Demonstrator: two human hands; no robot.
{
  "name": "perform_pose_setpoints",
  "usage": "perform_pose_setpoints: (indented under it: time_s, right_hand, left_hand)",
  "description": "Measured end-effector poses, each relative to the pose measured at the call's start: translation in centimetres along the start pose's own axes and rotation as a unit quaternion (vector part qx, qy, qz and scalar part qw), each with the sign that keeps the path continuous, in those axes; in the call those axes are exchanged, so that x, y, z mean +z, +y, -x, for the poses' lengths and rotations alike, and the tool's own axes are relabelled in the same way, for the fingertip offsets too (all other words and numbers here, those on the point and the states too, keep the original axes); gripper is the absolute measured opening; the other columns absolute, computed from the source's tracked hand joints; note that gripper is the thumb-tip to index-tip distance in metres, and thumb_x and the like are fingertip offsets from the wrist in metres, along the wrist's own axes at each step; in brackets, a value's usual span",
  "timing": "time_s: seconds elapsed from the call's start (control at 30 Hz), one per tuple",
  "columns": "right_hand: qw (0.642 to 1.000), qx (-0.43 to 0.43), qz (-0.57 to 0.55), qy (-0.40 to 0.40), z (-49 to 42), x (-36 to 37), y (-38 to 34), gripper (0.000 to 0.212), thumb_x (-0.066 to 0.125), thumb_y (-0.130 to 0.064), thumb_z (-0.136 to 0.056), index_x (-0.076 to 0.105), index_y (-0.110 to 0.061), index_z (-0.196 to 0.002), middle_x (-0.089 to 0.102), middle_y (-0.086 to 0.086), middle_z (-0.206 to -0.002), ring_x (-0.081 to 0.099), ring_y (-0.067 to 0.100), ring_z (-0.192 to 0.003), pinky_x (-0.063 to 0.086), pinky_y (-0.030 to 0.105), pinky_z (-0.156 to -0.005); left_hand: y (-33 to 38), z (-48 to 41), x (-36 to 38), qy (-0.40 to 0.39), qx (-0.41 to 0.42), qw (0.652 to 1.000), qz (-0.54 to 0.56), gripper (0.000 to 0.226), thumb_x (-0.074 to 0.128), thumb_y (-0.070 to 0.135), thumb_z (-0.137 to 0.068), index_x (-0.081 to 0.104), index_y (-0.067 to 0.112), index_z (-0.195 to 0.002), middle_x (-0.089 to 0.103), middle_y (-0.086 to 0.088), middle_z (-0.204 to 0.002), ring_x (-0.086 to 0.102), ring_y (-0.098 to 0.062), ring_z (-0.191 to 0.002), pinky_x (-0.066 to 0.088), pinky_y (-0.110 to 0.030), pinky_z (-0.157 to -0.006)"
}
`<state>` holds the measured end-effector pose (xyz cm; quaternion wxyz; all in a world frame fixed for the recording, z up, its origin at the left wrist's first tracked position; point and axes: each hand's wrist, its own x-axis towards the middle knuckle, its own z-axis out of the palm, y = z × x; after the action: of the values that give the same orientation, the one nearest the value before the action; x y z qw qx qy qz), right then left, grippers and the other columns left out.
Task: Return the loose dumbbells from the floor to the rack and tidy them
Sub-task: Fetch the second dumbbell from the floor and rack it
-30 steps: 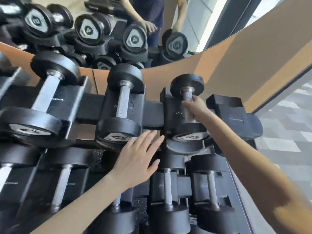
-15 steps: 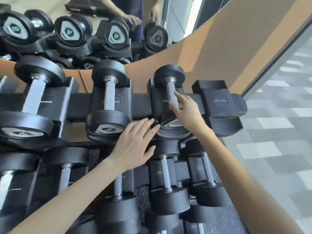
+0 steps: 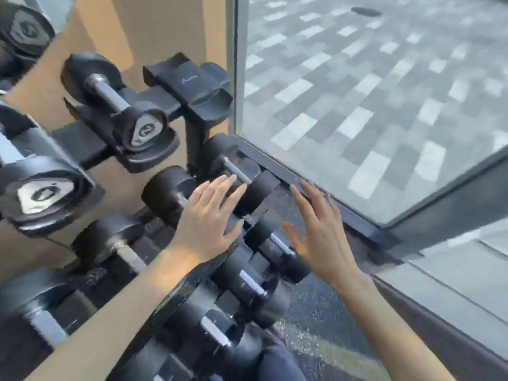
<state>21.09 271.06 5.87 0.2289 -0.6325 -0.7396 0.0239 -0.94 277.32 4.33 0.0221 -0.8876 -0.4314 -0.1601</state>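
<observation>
So on my feed, the left hand's fingers (image 3: 231, 185) are straight and a bit fanned, thumb sticking out to the side, nothing pinched. The left hand (image 3: 211, 218) lies palm-down over the middle row of the rack (image 3: 195, 144), with the fingertips reaching the steel handle of a short dumbbell (image 3: 257, 193). Can't tell if the palm is actually pressing on anything, it's too smeary. The forearm runs in bare from the bottom left.

The right hand's fingers (image 3: 308, 193) are spread wide and loose too, holding nothing. The right hand (image 3: 321, 235) hovers palm-down just to the right of the rack, partly covering a small dumbbell (image 3: 277, 243) on the lowest row. I can't say if that one is cradled or on the floor.

The dumbbells are all matte black round heads on bare metal handles. Up top, the dumbbell marked 2 (image 3: 143, 130) sits tilted in its cradle, right next to an empty cradle (image 3: 192, 83) at the rack's right end. A much bigger dumbbell (image 3: 41, 193) with a silver badge fills the left edge.

The floor is speckled black rubber (image 3: 316, 312). A dark window frame (image 3: 354, 215) runs right beside the right hand, with glass (image 3: 357, 105) and grey block paving behind it. There's a wood panel (image 3: 165, 28) behind the rack, and a mirror (image 3: 24, 31) in the top left corner.
</observation>
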Motion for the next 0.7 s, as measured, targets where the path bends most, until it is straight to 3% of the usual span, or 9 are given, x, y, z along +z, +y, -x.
perform_pose_setpoints:
  time_s: [0.17,0.4,0.57,0.7]
  right_hand:
    - [0.987,0.138,0.08,-0.018,10.2,-2.6,5.0,0.059,0.041,-0.039,-0.086,0.032,-0.018,-0.141,0.035,0.009,-0.148,0.028,0.023,-0.138,0.015,0.046,-0.112]
    - [0.939,0.323,0.104,-0.063,24.2,-6.1,10.3,0.06,0.032,-0.047,-0.089,0.022,-0.025,-0.144,0.025,0.001,-0.153,0.021,0.014,-0.141,-0.004,0.042,-0.113]
    - [0.903,0.409,0.123,-0.041,31.1,-9.3,14.6,0.059,0.031,-0.048,-0.089,0.03,-0.023,-0.142,0.031,0.0,-0.15,0.029,0.014,-0.138,0.001,0.043,-0.114]
    - [0.876,0.463,0.134,-0.033,36.7,-12.0,19.1,0.054,0.032,-0.047,-0.089,0.044,-0.019,-0.135,0.044,0.004,-0.143,0.042,0.019,-0.131,0.02,0.05,-0.109]
  left_hand:
    - [10.4,-0.9,4.0,-0.042,0.128,0.987,0.086,0.055,0.047,0.036,-0.088,0.045,0.01,-0.137,0.042,-0.014,-0.143,0.036,-0.029,-0.132,0.029,-0.046,-0.108]
    - [22.7,-3.2,8.3,-0.133,0.278,0.944,0.117,0.058,0.04,0.042,-0.088,0.043,0.014,-0.138,0.042,-0.012,-0.143,0.037,-0.027,-0.132,0.027,-0.044,-0.109]
    - [32.2,-5.4,10.9,-0.163,0.37,0.907,0.116,0.06,0.04,0.045,-0.087,0.041,0.015,-0.139,0.043,-0.011,-0.142,0.039,-0.027,-0.131,0.024,-0.042,-0.109]
    - [41.1,-7.7,12.5,-0.182,0.429,0.879,0.103,0.061,0.036,0.048,-0.087,0.04,0.017,-0.14,0.044,-0.011,-0.142,0.041,-0.027,-0.129,0.028,-0.043,-0.109]
